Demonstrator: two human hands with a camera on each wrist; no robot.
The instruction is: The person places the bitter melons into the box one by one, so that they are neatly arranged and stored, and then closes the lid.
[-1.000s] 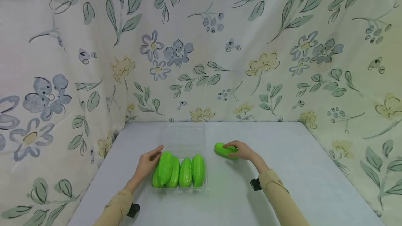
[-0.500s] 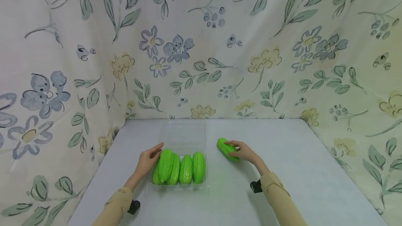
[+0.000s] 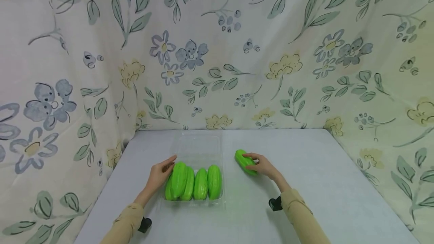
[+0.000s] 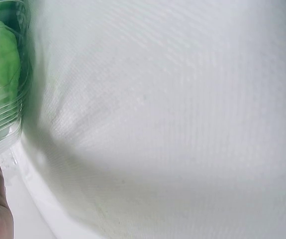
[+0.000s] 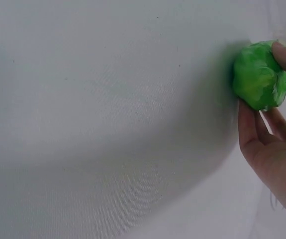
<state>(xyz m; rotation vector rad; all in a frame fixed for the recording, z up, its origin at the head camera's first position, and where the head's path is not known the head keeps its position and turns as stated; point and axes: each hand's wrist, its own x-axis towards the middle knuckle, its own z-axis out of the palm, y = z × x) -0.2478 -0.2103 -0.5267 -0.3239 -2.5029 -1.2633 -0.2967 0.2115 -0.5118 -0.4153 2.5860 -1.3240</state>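
On the table to the right of a clear plastic box lies a bright green, ridged cucumber, tilted away to the left. My right hand grips it between thumb and fingers; the right wrist view shows the blunt end of this cucumber with fingers below and thumb above. Several similar green cucumbers fill the box, one lying on top of others at the left. My left hand rests at the box's left side, fingers fairly straight. In the left wrist view its fingertips touch the box corner.
The box's transparent lid lies folded back behind it on the white table. A floral curtain hangs along the table's back edge and sides.
The cucumber in my right hand has turned slightly, its far end swinging away from me and a little to the right. My left hand stays at the box.
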